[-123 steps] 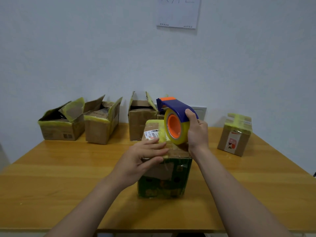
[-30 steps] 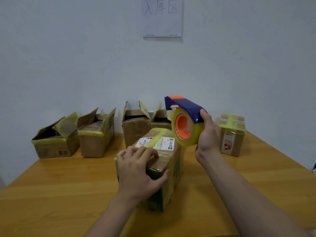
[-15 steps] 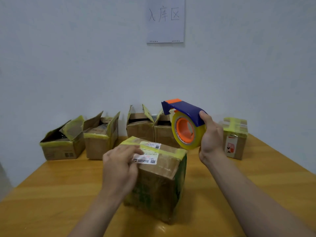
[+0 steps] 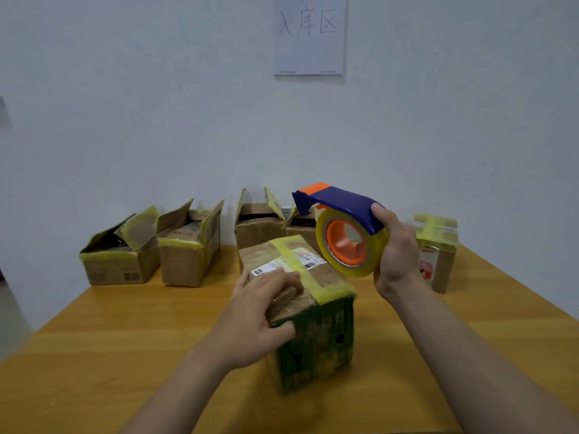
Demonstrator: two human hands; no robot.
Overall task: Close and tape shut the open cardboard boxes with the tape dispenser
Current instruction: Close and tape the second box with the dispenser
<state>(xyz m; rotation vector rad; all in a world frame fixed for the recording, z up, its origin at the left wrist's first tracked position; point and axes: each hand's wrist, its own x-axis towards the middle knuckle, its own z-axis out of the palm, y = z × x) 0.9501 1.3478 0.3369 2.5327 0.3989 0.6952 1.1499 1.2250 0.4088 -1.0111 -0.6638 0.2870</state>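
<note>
**Q:** What surrounds the work area?

**A:** A light wooden table [image 4: 125, 324] stands against a white wall [image 4: 454, 120]. The wall carries a white paper sheet [image 4: 310, 54] with handwriting. A row of open brown cardboard boxes [image 4: 188, 255] with raised, yellow-taped flaps lines the table's rear edge. A small sealed cardboard box [image 4: 438, 245] banded in yellow tape sits at rear right.

**Q:** Where is the task item, and what obstructs the view?

**A:** The closed green-sided cardboard box [image 4: 316, 339], with a yellow tape strip along its top, sits at table centre. It hides the lower front of the third open box [image 4: 260, 227].
- The left hand [image 4: 260, 311] clasps the closed box's near top edge, fingers on top and thumb on the green side.
- The right hand [image 4: 396, 255] is wrapped round the blue-and-orange tape dispenser [image 4: 347, 227], held at the box's far right corner. Contact with the box cannot be determined.
- The dispenser's yellow roll covers part of the fourth open box [image 4: 302, 228].
- The right hand masks the sealed box's left edge.
</note>
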